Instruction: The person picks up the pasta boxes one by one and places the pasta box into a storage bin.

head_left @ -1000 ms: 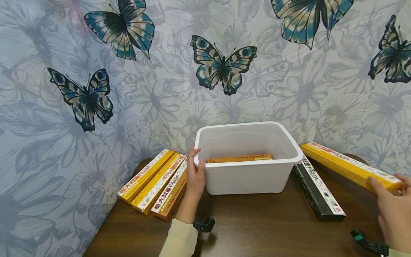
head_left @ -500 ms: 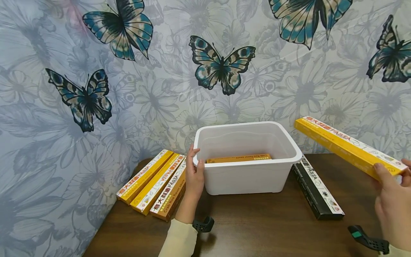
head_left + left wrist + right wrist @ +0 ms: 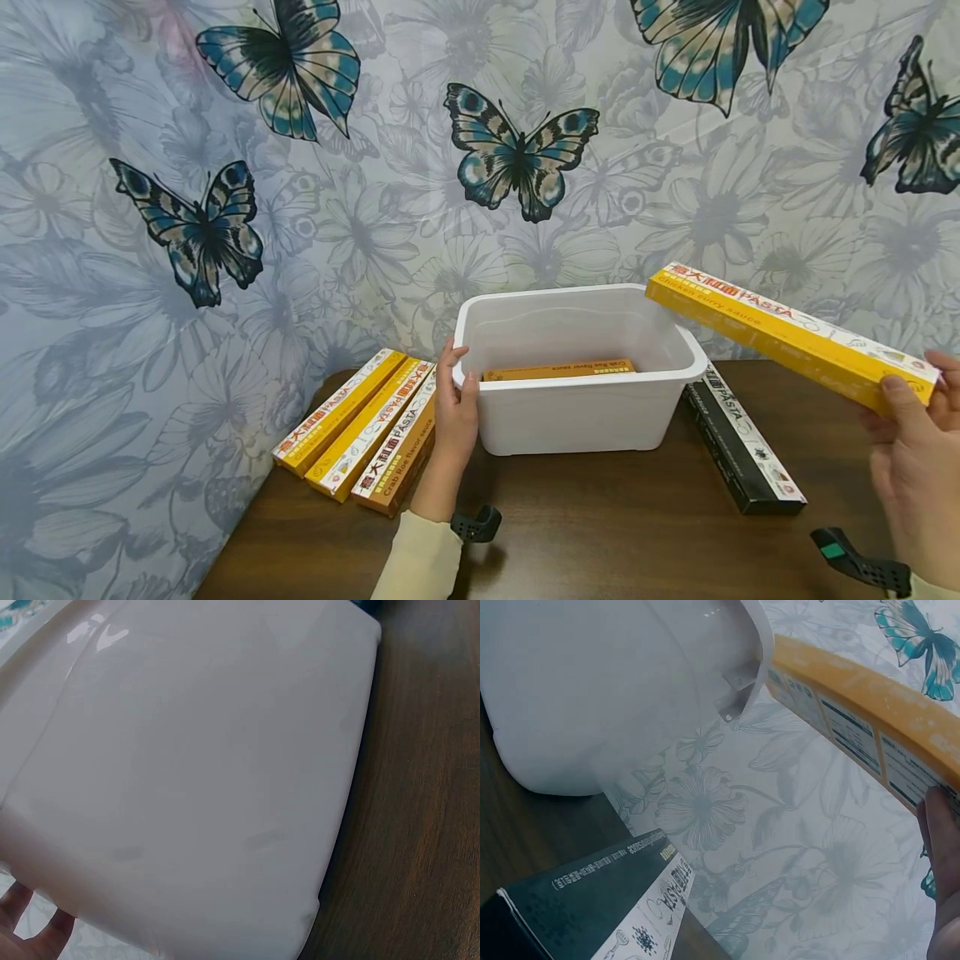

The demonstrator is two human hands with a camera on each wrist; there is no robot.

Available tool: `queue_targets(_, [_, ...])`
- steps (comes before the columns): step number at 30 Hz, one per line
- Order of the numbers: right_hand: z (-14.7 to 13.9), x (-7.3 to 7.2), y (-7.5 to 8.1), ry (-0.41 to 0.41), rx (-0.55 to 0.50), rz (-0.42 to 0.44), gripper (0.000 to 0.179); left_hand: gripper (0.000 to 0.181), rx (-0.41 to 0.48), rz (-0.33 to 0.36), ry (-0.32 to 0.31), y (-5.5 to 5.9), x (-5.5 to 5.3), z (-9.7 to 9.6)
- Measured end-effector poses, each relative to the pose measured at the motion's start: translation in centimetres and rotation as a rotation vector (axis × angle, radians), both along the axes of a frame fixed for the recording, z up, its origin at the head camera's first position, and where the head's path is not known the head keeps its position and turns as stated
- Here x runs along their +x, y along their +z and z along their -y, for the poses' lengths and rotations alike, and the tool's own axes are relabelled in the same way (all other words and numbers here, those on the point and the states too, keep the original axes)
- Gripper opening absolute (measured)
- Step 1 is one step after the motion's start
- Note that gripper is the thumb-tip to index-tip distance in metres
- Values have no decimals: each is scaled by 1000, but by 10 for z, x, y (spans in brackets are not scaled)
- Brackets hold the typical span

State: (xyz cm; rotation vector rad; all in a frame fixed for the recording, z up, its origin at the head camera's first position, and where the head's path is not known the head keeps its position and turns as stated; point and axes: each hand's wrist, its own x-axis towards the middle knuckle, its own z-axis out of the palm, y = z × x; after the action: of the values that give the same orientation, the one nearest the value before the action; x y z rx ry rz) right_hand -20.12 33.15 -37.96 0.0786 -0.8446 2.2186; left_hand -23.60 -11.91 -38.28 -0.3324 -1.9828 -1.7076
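Observation:
In the head view a white plastic bin (image 3: pixel 573 417) stands on the table, an orange pasta box (image 3: pixel 558 371) lying inside it. My left hand (image 3: pixel 454 408) grips the bin's left rim; in the left wrist view the bin's wall (image 3: pixel 195 765) fills most of the picture. My right hand (image 3: pixel 918 450) pinches the near end of a yellow pasta box (image 3: pixel 787 333), labelled chicken curry sauce. That box is held tilted in the air, its far end higher and overlapping the bin's back right corner. In the right wrist view its printed side (image 3: pixel 847 735) shows.
A black pasta box (image 3: pixel 750 446) lies on the table right of the bin. To the left, two yellow boxes (image 3: pixel 341 408) and an orange-brown box (image 3: pixel 397 467) lie side by side. Behind the table (image 3: pixel 600 533) rises a wall (image 3: pixel 360 242) with butterfly print.
My right hand has lifted the yellow pasta box off the right side of the table and brought its far end left to the bin's corner. My left hand stays on the rim.

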Motion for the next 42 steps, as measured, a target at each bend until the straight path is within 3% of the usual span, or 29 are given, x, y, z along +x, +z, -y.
queue_targets(6, [0, 0, -7, 110, 41, -89, 50, 42, -12, 10, 12, -2, -2, 0])
queue_targets(10, [-1, -2, -11, 189, 72, -139, 47, 42, -16, 13, 20, -16, -16, 2])
queue_targets(13, [-2, -2, -12, 219, 101, -132, 41, 43, -11, 1, 25, -28, -27, 4])
queue_targets(16, [-4, -2, -11, 219, 147, -116, 40, 43, -10, -19, 24, -32, -31, 3])
queue_targets(23, [-2, -5, 5, 196, 342, -1, 47, 40, -1, -30, 27, -33, -31, 3])
queue_targets(33, [20, -27, 32, 327, 565, 65, 46, 45, -13, -74, 33, -35, -33, 7])
queue_targets(36, [27, -36, 38, 324, 682, 135, 45, 45, -14, -64, 34, -34, -32, 7])
queue_targets(42, [39, -48, 42, 233, 983, 315, 47, 43, -18, -50, 44, -34, -32, 6])
